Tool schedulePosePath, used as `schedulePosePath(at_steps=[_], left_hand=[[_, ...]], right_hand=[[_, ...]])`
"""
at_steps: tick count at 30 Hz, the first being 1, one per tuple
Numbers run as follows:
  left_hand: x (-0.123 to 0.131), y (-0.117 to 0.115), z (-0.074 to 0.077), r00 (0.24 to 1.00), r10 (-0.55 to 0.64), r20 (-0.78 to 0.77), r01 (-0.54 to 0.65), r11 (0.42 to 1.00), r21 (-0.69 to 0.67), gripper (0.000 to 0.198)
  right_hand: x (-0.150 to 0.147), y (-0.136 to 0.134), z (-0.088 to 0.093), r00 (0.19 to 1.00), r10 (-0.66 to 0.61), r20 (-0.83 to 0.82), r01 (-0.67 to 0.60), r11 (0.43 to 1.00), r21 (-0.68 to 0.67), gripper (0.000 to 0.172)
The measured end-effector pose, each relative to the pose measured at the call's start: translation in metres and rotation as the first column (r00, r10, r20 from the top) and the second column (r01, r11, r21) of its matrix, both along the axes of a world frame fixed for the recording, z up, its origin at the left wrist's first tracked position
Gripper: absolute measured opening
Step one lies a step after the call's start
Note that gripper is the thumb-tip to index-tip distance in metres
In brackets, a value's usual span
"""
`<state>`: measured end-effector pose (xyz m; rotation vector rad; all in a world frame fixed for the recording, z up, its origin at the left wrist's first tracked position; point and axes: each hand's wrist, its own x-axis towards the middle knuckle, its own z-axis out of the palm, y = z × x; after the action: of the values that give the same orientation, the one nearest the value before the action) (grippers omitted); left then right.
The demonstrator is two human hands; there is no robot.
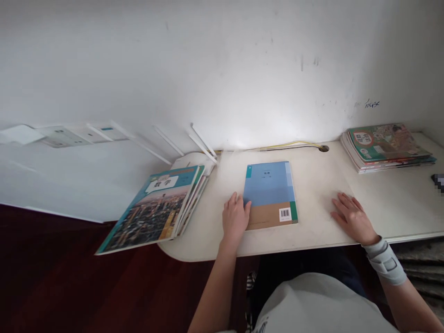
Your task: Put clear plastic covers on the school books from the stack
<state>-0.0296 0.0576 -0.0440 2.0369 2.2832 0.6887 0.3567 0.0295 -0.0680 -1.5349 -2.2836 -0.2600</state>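
Note:
A blue and brown book (268, 189) lies flat on the white desk (317, 203), with a barcode at its lower right corner. My left hand (236, 216) rests on the desk along the book's left edge, fingers stretched forward and the thumb at the cover's edge. Well to the right of the book, my right hand (354, 218) lies palm down on the bare desktop with its fingers spread. A grey wrist support (385, 260) wraps the right wrist. Neither hand grips anything.
A stack of books with a city photo cover (156, 208) overhangs the desk's left end. Another book stack (385, 145) lies at the back right. A white router (192, 162) with antennas stands at the wall, near a yellow cable (298, 142) and a cable hole (323, 148).

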Motion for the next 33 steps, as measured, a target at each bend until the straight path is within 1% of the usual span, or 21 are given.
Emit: schedulePosePath(at_steps=[2, 4, 7, 9, 10, 11, 13, 14, 15, 16, 17, 18, 19, 20, 21, 22, 24, 26, 27, 31, 33], left_hand=[[0.003, -0.003, -0.003, 0.998, -0.012, -0.061, 0.012, 1.000, 0.000, 0.044], [0.005, -0.004, -0.005, 0.999, -0.014, -0.051, 0.014, 1.000, 0.005, 0.045], [0.005, -0.002, -0.001, 0.998, -0.007, 0.056, 0.006, 1.000, 0.028, 0.047], [0.005, -0.006, 0.010, 0.982, 0.003, 0.189, -0.007, 1.000, 0.021, 0.049], [0.006, -0.010, 0.017, 0.960, -0.004, 0.278, 0.004, 1.000, 0.003, 0.051], [0.009, -0.015, 0.026, 0.926, -0.032, 0.377, 0.041, 0.999, -0.015, 0.053], [0.019, -0.028, 0.041, 0.814, -0.142, 0.563, 0.183, 0.983, -0.015, 0.056], [0.028, -0.035, 0.047, 0.753, -0.218, 0.621, 0.267, 0.964, 0.015, 0.058], [0.040, -0.040, 0.051, 0.713, -0.289, 0.639, 0.335, 0.941, 0.052, 0.062], [0.053, -0.043, 0.052, 0.707, -0.345, 0.617, 0.381, 0.921, 0.080, 0.069], [0.068, -0.044, 0.051, 0.734, -0.391, 0.556, 0.413, 0.906, 0.093, 0.079], [0.084, -0.042, 0.048, 0.786, -0.404, 0.469, 0.407, 0.908, 0.101, 0.084], [0.101, -0.039, 0.044, 0.831, -0.406, 0.381, 0.391, 0.913, 0.120, 0.082], [0.117, -0.034, 0.039, 0.863, -0.412, 0.292, 0.393, 0.911, 0.125, 0.074], [0.132, -0.028, 0.034, 0.881, -0.428, 0.203, 0.415, 0.904, 0.106, 0.066], [0.146, -0.022, 0.031, 0.879, -0.464, 0.109, 0.458, 0.886, 0.077, 0.061], [0.167, -0.011, 0.029, 0.830, -0.554, -0.069, 0.555, 0.832, 0.007, 0.055], [0.181, -0.005, 0.031, 0.759, -0.618, -0.206, 0.624, 0.781, -0.042, 0.046], [0.184, -0.003, 0.033, 0.733, -0.632, -0.252, 0.641, 0.766, -0.057, 0.042], [0.186, -0.002, 0.038, 0.688, -0.648, -0.325, 0.661, 0.745, -0.085, 0.034], [0.186, -0.002, 0.037, 0.649, -0.681, -0.339, 0.696, 0.711, -0.096, 0.033]], right_hand=[[0.000, 0.000, 0.000, 1.000, 0.001, 0.004, -0.001, 1.000, -0.002, 0.039], [0.001, 0.000, 0.000, 1.000, 0.002, 0.007, -0.002, 1.000, -0.005, 0.039], [0.000, 0.000, 0.000, 1.000, -0.003, 0.007, 0.003, 1.000, -0.005, 0.039], [0.000, 0.000, 0.001, 1.000, -0.003, 0.005, 0.004, 1.000, -0.005, 0.040], [0.000, 0.000, 0.001, 1.000, -0.002, 0.003, 0.002, 1.000, -0.007, 0.040], [0.000, -0.001, 0.001, 1.000, -0.001, 0.001, 0.001, 1.000, -0.012, 0.040], [0.000, -0.001, 0.002, 1.000, -0.001, -0.009, 0.001, 1.000, -0.025, 0.040], [0.000, -0.001, 0.002, 1.000, -0.001, -0.016, 0.001, 1.000, -0.032, 0.040], [0.000, -0.001, 0.003, 1.000, -0.002, -0.023, 0.001, 0.999, -0.040, 0.040], [0.000, -0.001, 0.003, 1.000, -0.002, -0.029, 0.000, 0.999, -0.049, 0.040], [0.000, -0.001, 0.003, 0.999, -0.001, -0.035, -0.001, 0.998, -0.059, 0.040], [0.000, -0.001, 0.004, 0.999, -0.004, -0.041, 0.002, 0.998, -0.066, 0.040], [0.000, 0.000, 0.003, 0.999, -0.015, -0.049, 0.012, 0.998, -0.069, 0.041], [0.000, 0.001, 0.003, 0.998, -0.035, -0.060, 0.030, 0.997, -0.066, 0.043], [0.000, 0.001, 0.002, 0.995, -0.060, -0.075, 0.056, 0.997, -0.057, 0.045], [0.001, 0.002, 0.001, 0.992, -0.085, -0.090, 0.082, 0.996, -0.044, 0.047], [0.001, 0.004, -0.001, 0.987, -0.119, -0.111, 0.116, 0.993, -0.025, 0.050], [0.001, 0.005, -0.002, 0.985, -0.125, -0.117, 0.123, 0.992, -0.026, 0.049], [0.001, 0.005, -0.002, 0.985, -0.128, -0.118, 0.125, 0.992, -0.032, 0.047], [0.000, 0.005, 0.001, 0.977, -0.151, -0.147, 0.144, 0.988, -0.059, 0.040], [-0.001, 0.006, 0.003, 0.973, -0.156, -0.172, 0.145, 0.987, -0.075, 0.040]])
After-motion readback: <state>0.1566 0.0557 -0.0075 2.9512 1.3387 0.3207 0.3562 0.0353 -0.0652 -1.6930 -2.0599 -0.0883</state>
